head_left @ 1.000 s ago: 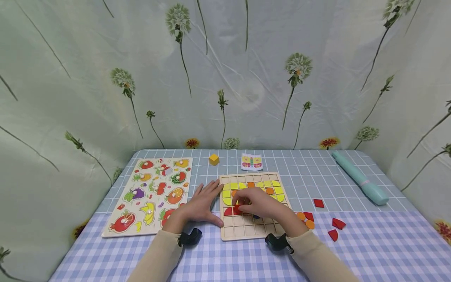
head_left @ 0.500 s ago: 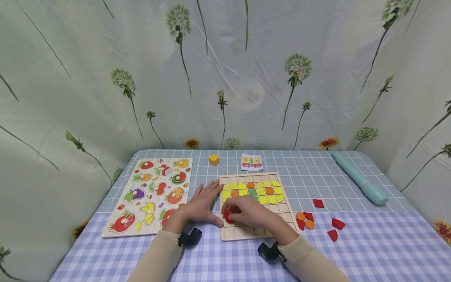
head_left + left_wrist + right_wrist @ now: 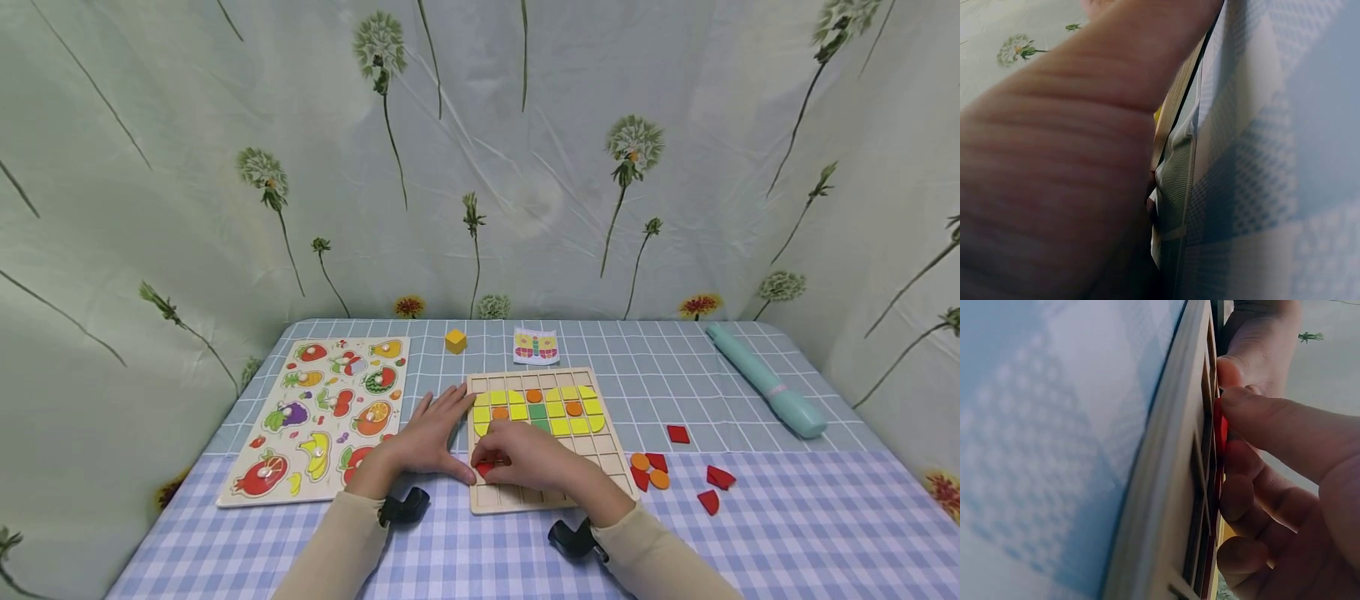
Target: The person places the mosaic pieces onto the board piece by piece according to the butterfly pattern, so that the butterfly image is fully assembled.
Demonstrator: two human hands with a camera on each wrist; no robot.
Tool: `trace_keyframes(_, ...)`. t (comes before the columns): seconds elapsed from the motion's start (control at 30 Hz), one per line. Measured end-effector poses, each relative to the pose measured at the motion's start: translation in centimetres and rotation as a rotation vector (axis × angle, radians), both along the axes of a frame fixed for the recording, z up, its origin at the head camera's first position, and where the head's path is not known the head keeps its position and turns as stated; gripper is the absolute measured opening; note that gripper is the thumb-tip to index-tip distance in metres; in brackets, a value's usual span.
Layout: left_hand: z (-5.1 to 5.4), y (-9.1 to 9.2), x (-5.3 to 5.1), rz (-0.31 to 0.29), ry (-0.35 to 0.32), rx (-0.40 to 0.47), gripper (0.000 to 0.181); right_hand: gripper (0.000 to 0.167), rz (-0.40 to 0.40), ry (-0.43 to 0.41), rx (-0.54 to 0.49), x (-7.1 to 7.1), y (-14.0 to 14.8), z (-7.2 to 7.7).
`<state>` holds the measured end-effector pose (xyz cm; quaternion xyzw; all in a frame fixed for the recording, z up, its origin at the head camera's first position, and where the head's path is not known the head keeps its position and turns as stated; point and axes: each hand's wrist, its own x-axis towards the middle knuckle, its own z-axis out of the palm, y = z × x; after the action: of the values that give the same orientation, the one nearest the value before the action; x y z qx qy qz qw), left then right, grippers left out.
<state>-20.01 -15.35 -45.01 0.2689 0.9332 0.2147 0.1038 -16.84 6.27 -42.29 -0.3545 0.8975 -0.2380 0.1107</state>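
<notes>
My right hand pinches a small red piece between thumb and fingers, low on the left side of a wooden grid board. In the right wrist view, the red piece lies at the board's surface under the thumb tip; its full shape is hidden. My left hand rests with spread fingers along the board's left edge, thumb near its lower left corner. Yellow tiles, orange discs and green squares sit in the upper grid. My right hand covers part of the board.
Loose red pieces and orange discs lie right of the board. Behind it are a butterfly pattern card and a yellow cube. A fruit puzzle lies left; a long teal object lies far right.
My right hand has shifted left and toward me over the board with a red piece, then slightly lower since half a second ago. The left hand has stayed in place.
</notes>
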Motion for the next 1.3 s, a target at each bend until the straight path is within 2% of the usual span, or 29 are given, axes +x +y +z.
trace_keyframes(0.17, -0.11, -0.06, 0.06, 0.003, -0.005, -0.012, 0.125, 0.017, 0.006, 0.013, 0.012, 0.05, -0.09, -0.02)
trace_keyframes(0.87, -0.22, 0.01, -0.09, 0.012, -0.007, -0.027, 0.125, 0.01, -0.052, 0.055, 0.046, 0.22, -0.09, -0.1)
trace_keyframes(1.03, -0.1, 0.04, -0.17, 0.023, -0.008, -0.032, 0.124, 0.016, -0.075, 0.047, 0.061, 0.08, -0.04, -0.04)
trace_keyframes(1.3, -0.18, 0.01, -0.1, 0.017, -0.008, -0.03, 0.124, 0.01, -0.077, 0.034, 0.084, -0.02, 0.42, 0.35)
